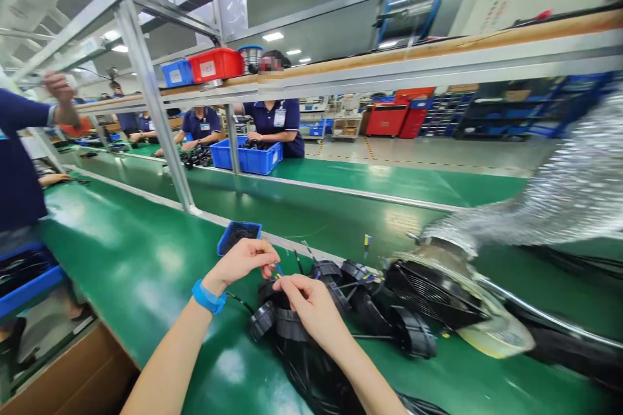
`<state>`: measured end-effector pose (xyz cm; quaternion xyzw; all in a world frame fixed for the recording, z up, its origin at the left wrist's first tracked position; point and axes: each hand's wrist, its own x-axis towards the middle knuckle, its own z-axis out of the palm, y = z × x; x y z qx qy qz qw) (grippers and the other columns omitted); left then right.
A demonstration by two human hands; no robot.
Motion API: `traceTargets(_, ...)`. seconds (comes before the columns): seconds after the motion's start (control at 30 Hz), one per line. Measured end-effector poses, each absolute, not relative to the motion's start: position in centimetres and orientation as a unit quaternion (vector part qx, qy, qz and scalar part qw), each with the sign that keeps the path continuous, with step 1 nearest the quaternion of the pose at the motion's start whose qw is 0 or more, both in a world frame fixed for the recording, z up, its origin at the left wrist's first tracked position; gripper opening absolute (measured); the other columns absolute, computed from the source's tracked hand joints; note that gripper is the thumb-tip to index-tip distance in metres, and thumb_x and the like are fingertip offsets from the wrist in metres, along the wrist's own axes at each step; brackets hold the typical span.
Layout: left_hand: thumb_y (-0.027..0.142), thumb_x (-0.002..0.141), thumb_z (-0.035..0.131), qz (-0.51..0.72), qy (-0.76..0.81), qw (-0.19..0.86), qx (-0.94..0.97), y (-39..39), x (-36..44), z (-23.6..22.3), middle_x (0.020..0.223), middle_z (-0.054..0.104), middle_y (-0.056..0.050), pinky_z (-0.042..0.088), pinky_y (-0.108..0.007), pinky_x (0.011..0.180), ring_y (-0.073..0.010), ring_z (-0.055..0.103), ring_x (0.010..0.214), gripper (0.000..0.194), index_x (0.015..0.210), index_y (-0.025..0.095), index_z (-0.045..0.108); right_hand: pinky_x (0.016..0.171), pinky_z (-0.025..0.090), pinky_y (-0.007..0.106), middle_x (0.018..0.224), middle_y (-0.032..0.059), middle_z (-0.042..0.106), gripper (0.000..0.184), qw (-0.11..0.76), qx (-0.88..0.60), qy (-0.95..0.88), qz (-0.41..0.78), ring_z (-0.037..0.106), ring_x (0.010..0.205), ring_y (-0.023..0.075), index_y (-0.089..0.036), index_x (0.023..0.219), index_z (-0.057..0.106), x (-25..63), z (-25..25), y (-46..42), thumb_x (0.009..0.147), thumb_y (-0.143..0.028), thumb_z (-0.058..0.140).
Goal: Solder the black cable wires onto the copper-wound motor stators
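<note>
Thin blue and yellow wires [278, 270] run between my two hands. My left hand [247, 260], with a blue band on its wrist, pinches them from the left. From the right, my right hand [305, 298] closes thumb and fingers on the same wires. Just below lie black round plastic housings [291, 324] with black cables [311, 369] trailing toward me. More black housings [413, 332] with stripped wire ends sit to the right of my right hand. Beyond my left hand stands a small blue bin [238, 237] of small dark parts.
A silver flexible duct [545, 175] with a clear hood over a dark grille [433, 292] takes up the right side. A metal post [156, 104] rises from the green bench [195, 253]. Co-workers sit across; one person [22, 155] stands at the left. A blue crate [253, 157] stands opposite.
</note>
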<state>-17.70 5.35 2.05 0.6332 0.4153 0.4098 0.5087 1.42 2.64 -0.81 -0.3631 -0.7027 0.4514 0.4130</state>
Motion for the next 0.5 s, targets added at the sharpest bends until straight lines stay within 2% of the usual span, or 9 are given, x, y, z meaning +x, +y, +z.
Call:
traceTargets(0.1, 0.047, 0.082, 0.068, 0.389, 0.440, 0.465, 0.663, 4.8, -17.6, 2.7, 0.072, 0.065, -0.004, 0.048, -0.024, 0.062, -0.0129, 0.060, 0.061, 0.036, 0.084, 0.011, 0.068, 0.056, 0.037, 0.023, 0.067, 0.0036, 0.065, 0.036, 0.414, -0.368, -0.704, 0.444, 0.051, 0.060, 0.0142, -0.015, 0.079, 0.076, 1.3, -0.4, 2.2, 0.090, -0.036, 0.049)
traceTargets(0.17, 0.046, 0.086, 0.064, 0.368, 0.453, 0.433, 0.687, 4.7, -17.7, 3.0, 0.067, 0.062, -0.002, 0.047, -0.024, 0.066, -0.0138, 0.059, 0.064, 0.034, 0.083, 0.012, 0.068, 0.055, 0.034, 0.022, 0.068, 0.0022, 0.066, 0.033, 0.410, -0.375, -0.704, 0.442, 0.049, 0.058, 0.0120, -0.016, 0.077, 0.077, 1.3, -0.3, 2.2, 0.089, -0.026, 0.049)
traceTargets(0.3, 0.049, 0.087, 0.060, 0.338, 0.462, 0.386, 0.724, 4.9, -18.0, 3.4, 0.074, 0.063, -0.002, 0.046, -0.024, 0.069, -0.0154, 0.057, 0.070, 0.035, 0.080, 0.016, 0.069, 0.049, 0.026, 0.021, 0.056, -0.0032, 0.055, 0.029, 0.398, -0.385, -0.700, 0.451, 0.039, 0.051, 0.0084, -0.017, 0.078, 0.079, 1.4, -0.2, 2.5, 0.088, -0.018, 0.051)
traceTargets(0.4, 0.056, 0.080, 0.065, 0.340, 0.481, 0.361, 0.723, 5.1, -17.9, 3.6, 0.085, 0.067, -0.005, 0.050, -0.025, 0.072, -0.0193, 0.060, 0.078, 0.038, 0.078, 0.018, 0.072, 0.043, 0.020, 0.022, 0.048, -0.0062, 0.044, 0.029, 0.365, -0.400, -0.679, 0.496, 0.030, 0.043, 0.0072, -0.018, 0.082, 0.079, 1.6, 0.1, 2.4, 0.087, -0.017, 0.050)
traceTargets(0.5, 0.065, 0.063, 0.075, 0.357, 0.517, 0.357, 0.691, 5.4, -17.9, 3.3, 0.091, 0.071, -0.006, 0.055, -0.029, 0.075, -0.0244, 0.065, 0.082, 0.046, 0.077, 0.021, 0.075, 0.041, 0.020, 0.022, 0.046, -0.0066, 0.042, 0.029, 0.352, -0.402, -0.671, 0.514, 0.030, 0.042, 0.0072, -0.018, 0.085, 0.079, 1.8, 0.4, 2.2, 0.086, -0.018, 0.051)
